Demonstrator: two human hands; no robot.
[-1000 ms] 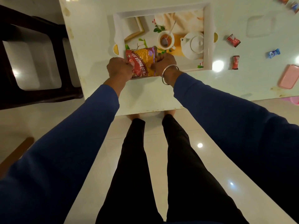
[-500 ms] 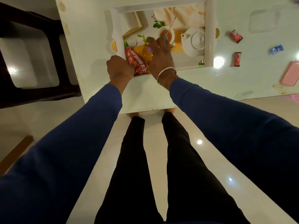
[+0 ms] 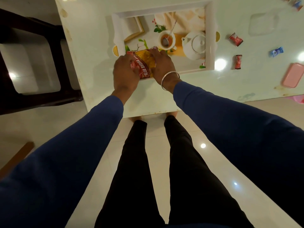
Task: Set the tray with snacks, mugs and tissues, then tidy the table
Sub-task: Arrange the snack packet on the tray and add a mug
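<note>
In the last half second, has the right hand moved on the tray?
Yes. The right hand pulled back from the printed teacup toward the tray's near rim, onto the snack packet.

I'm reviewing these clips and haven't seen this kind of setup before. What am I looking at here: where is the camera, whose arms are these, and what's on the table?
There is no machine: a person wears a wide-angle camera on the head, looking down past blue sleeves and black trousers to the floor. The left hand and right hand both keep a grip on a red and yellow snack packet, at the near edge of a white tray. The teapot and cup in the tray look like a printed picture, not real crockery. On the pale table to the right lie small wrapped sweets, two red and one blue, and a pink box.
</note>
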